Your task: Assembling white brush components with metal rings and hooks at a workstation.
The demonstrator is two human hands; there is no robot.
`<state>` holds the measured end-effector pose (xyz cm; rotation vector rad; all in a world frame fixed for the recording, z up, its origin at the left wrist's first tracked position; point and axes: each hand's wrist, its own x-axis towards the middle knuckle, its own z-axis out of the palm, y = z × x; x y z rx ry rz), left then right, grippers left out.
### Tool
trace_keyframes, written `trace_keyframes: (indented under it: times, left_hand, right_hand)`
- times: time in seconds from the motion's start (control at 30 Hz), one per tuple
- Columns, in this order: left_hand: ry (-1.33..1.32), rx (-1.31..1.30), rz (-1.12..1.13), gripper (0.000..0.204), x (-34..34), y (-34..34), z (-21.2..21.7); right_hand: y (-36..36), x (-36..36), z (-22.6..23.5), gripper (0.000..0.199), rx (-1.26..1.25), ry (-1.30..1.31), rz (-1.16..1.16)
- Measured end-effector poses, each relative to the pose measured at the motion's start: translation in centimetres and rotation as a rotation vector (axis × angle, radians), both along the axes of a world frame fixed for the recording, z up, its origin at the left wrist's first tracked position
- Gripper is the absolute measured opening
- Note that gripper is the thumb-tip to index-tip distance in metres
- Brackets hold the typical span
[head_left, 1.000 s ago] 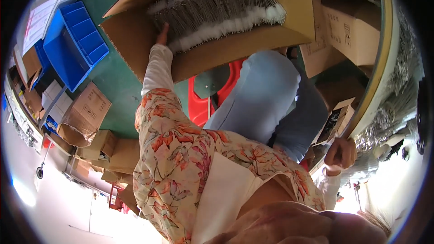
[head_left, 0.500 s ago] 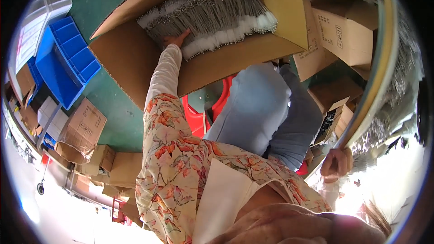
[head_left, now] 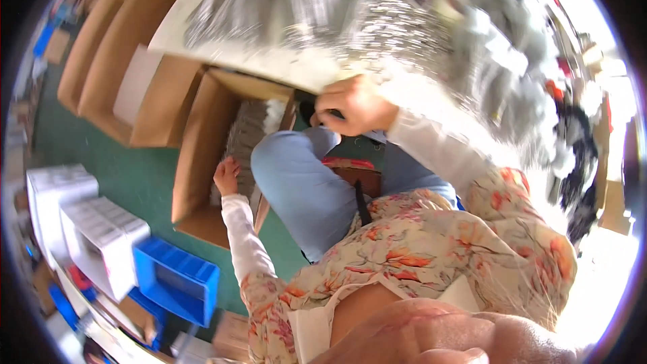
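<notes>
**Head view: outlook swung toward the tabletop (head_left: 249, 57)**

Head view, clock taken about its centre: the tabletop, earlier a strip at 2 to 4 o'clock, now spans 11 to 2 o'clock; the open carton (head_left: 192, 155) has shifted from 12 to between 9 and 10 o'clock; the bundle of thin metal stems with white ends (head_left: 242, 128) lies inside it; the left hand (head_left: 227, 174), at 9 o'clock, is loosely bent near the bundle, any grasp indeterminate; the right hand (head_left: 354, 104), at 1 o'clock, is curled by the tabletop's edge, its hold obscured by blur; the work, as judged, now lies between carton and tabletop; silvery heaps (head_left: 404, 27) lie at 1 o'clock; further cartons (head_left: 165, 104) stand at 10 o'clock, a blue bin (head_left: 182, 261) and white bins (head_left: 114, 219) at 8 o'clock; the bent knee (head_left: 283, 168) crowds the carton's 3-o'clock side.
</notes>
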<state>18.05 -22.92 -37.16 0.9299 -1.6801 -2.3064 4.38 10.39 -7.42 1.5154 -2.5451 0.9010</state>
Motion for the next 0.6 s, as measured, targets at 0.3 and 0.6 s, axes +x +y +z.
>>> trace_keyframes:
  times: [0.3, 0.6]
  left_hand:
    - [0.236, -1.114, -0.978, 0.030, -2.5, 24.1, 13.7]
    - [0.027, -0.910, -1.343, 0.030, -10.8, 29.4, 9.6]
  right_hand:
    - [7.7, 5.5, -0.5, 0.015, -0.243, 0.062, 0.137]
    - [12.6, 3.2, 1.6, 0.019, -0.498, -0.857, 0.219]
